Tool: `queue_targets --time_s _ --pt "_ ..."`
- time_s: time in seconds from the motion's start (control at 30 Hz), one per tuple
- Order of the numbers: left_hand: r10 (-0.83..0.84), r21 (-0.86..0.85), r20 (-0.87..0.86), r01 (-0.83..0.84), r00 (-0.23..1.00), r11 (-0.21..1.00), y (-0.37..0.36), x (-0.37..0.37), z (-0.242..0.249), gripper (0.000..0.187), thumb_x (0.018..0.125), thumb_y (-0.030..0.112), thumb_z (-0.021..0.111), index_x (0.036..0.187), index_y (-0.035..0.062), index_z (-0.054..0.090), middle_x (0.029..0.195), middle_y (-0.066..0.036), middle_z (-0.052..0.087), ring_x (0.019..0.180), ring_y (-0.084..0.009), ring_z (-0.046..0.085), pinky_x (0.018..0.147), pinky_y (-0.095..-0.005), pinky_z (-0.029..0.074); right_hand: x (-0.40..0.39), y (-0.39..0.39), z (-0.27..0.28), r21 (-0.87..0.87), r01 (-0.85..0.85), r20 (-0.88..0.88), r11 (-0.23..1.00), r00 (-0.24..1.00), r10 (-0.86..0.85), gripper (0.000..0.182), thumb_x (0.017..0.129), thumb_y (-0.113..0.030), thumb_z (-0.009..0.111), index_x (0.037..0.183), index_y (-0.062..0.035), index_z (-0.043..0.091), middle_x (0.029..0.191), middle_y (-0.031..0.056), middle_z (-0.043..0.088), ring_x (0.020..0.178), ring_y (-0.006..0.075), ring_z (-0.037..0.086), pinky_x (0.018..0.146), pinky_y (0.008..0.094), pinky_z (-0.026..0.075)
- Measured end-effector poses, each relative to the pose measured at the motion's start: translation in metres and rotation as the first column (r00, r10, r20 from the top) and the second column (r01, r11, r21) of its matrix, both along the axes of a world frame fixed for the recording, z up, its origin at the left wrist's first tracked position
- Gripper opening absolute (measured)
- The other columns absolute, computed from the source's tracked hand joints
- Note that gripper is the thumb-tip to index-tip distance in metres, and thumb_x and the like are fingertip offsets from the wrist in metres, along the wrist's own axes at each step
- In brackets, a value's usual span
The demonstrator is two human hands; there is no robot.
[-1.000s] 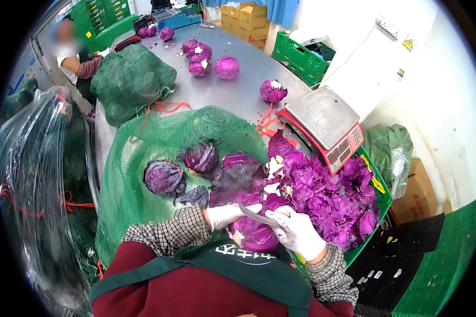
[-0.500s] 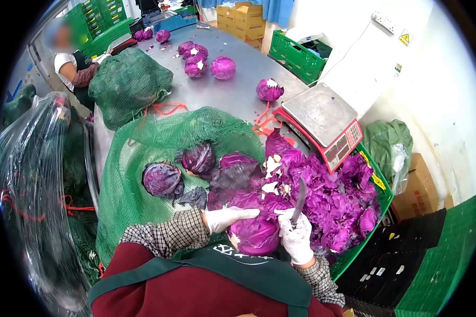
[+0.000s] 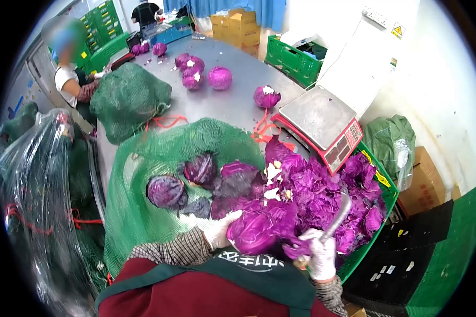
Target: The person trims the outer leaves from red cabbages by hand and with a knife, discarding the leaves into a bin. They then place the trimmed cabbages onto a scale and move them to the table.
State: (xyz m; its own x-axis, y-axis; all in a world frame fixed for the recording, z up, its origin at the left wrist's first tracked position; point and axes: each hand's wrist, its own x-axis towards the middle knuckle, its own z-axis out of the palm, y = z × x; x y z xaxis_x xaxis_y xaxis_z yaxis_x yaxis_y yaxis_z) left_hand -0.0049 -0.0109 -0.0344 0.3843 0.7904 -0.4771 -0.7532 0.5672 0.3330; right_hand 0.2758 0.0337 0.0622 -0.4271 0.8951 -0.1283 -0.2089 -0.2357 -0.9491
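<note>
- I see the left hand (image 3: 221, 231) curled round one side of the red cabbage (image 3: 251, 233), close to the apron (image 3: 232, 276).
- The right hand (image 3: 322, 257) is closed on the curved knife (image 3: 337, 216), and seems to pinch a torn leaf (image 3: 297, 250) too.
- The knife could nick the left hand if the round cabbage rolls, because only one hand props it.
- The leaf could make the knife slip, because both seem to share one grip.
- The leaf pile (image 3: 313, 196) is high in the green crate (image 3: 392, 197), so a bump could spill bits.
- The red scale (image 3: 320, 117) stands by the pile and blocks that far side.
- The loose green net (image 3: 135, 214) lies under two dark cabbages (image 3: 165, 191) and could snag a sleeve.
- A co-worker (image 3: 69, 84) stands well apart, past the full net bag (image 3: 129, 98).
</note>
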Motion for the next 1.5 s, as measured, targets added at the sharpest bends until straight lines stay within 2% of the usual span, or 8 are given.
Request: queue_targets --time_s 0.23,0.3,0.37,0.43,0.67,0.97,1.07,1.5 --pt "0.079 0.311 0.007 -0.078 0.997 0.947 0.044 -0.011 0.03 0.079 0.082 0.049 0.068 0.143 0.0079 0.039 0.141 -0.013 0.049 0.129 -0.029 0.048 0.109 -0.0494 0.038 0.103 0.025 -0.048 -0.101 0.619 0.08 0.779 0.786 -0.613 0.026 0.089 -0.01 0.067 0.114 -0.005 0.059 0.091 0.0065 0.064 0.055 0.0112 0.056 0.044 0.0226 0.046" --pt "0.079 0.379 -0.052 -0.053 0.996 0.924 0.062 -0.011 0.028 0.081 0.081 0.049 0.069 0.143 0.0056 0.038 0.139 -0.013 0.05 0.127 -0.0274 0.05 0.109 -0.0461 0.04 0.086 0.031 -0.058 0.706 0.356 0.378 0.612 0.542 -0.751 0.045 0.086 -0.005 0.069 0.129 -0.0044 0.054 0.105 0.0078 0.061 0.077 0.0134 0.06 0.063 0.0241 0.052" --pt "0.062 0.432 -0.14 0.004 0.988 0.902 0.072 -0.002 0.043 0.087 0.078 0.05 0.072 0.143 0.0036 0.036 0.139 -0.015 0.048 0.126 -0.029 0.05 0.109 -0.0463 0.04 0.056 0.028 -0.024 0.12 0.452 0.419 0.884 0.784 -0.458 0.057 0.083 -0.003 0.072 0.136 -0.0039 0.051 0.118 0.0094 0.057 0.103 0.0186 0.058 0.088 0.0314 0.051" --pt "0.145 0.509 -0.283 0.02 0.948 0.861 0.079 0.008 0.043 0.088 0.077 0.049 0.074 0.141 0.0007 0.038 0.136 -0.015 0.051 0.123 -0.0278 0.053 0.105 -0.0425 0.044 0.025 0.04 -0.023 0.681 0.07 0.428 0.729 0.77 -0.473 0.062 0.081 -0.009 0.077 0.136 -0.003 0.05 0.111 0.0048 0.06 0.078 0.0085 0.054 0.067 0.0217 0.048" --pt "0.387 0.624 -0.326 -0.11 0.862 0.773 0.084 0.029 0.047 0.069 0.082 0.027 0.074 0.137 -0.0015 0.044 0.127 -0.012 0.058 0.116 -0.0225 0.057 0.101 -0.0382 0.045 -0.054 0.076 -0.009 0.958 -0.061 0.193 0.279 0.857 -0.478 0.028 0.079 0.008 0.066 0.104 -0.0008 0.058 0.09 0.0099 0.059 0.081 0.0243 0.06 0.071 0.0351 0.051" --pt "0.498 0.675 -0.361 -0.148 0.789 0.723 0.131 0.033 0.039 0.072 0.08 0.025 0.074 0.139 0.0003 0.042 0.131 -0.012 0.054 0.119 -0.0226 0.054 0.103 -0.0373 0.043 -0.047 0.071 -0.027 0.7 0.277 0.06 0.659 0.896 -0.44 0.042 0.08 -0.005 0.075 0.117 -0.001 0.055 0.111 0.0124 0.06 0.065 0.0082 0.052 0.062 0.0201 0.046" --pt "0.509 0.731 -0.563 0.105 0.651 0.674 0.134 0.036 0.055 0.082 0.072 0.02 0.08 0.14 -0.0007 0.041 0.132 -0.012 0.053 0.121 -0.0205 0.051 0.106 -0.0355 0.039 -0.03 0.094 0.004 0.868 -0.005 0.279 0.496 0.832 -0.48 0.09 0.07 -0.026 0.086 0.142 0.0002 0.038 0.141 0.0197 0.042 0.111 0.0277 0.058 0.095 0.0352 0.049" --pt "0.284 0.514 -0.231 -0.132 0.931 0.848 0.175 0.061 0.077 0.071 0.087 0.052 0.06 0.139 0.0069 0.042 0.133 -0.013 0.054 0.116 -0.0293 0.058 0.098 -0.0428 0.05 -0.051 0.094 -0.024 0.476 0.231 -0.227 0.849 0.964 -0.135 0.028 0.081 0.01 0.049 0.104 0.0037 0.063 0.096 0.0102 0.068 0.077 0.0165 0.065 0.072 0.0279 0.053"
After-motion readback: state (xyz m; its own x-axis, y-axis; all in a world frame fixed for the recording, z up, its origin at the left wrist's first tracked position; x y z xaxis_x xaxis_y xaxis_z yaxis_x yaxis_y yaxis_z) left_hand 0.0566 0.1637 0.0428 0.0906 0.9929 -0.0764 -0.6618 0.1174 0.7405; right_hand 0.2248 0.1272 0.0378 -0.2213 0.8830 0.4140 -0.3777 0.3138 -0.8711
